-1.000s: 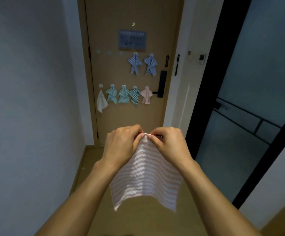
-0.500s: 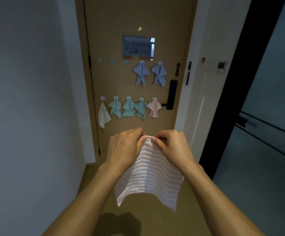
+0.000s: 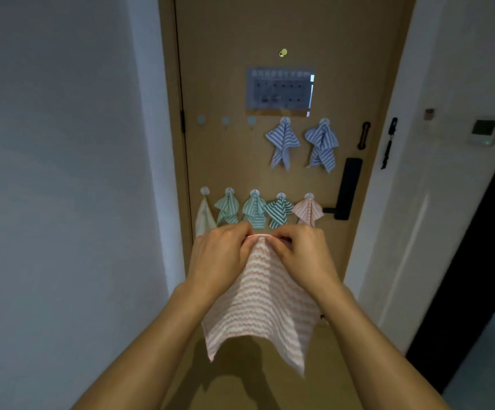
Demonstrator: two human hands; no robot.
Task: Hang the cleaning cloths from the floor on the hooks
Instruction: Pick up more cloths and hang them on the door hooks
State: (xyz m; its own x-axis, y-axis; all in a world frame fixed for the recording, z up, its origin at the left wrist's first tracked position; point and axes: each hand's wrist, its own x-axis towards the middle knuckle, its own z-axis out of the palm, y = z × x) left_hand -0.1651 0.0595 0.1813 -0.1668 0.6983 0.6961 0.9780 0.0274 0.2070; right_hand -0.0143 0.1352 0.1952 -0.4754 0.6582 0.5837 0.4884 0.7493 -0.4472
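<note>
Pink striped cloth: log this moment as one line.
pink-and-white striped cloth | top pinched by left hand and right hand | unhung | three upper-row round hooks free

Two forearms bare, no sleeves; left hand point(image 3: 219, 255), right hand point(image 3: 305, 255) ungloved, without rings.

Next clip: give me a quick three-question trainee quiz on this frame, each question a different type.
1. True or false: both hands pinch the top edge of the pink striped cloth.
2. How many hooks in the upper row on the door are bare?
3. Multiple choice: the white cloth hangs on the lower row at the A) left end B) middle C) right end.

Key: 1 true: the left hand and right hand both grip it. 2 three. 3 A.
</note>
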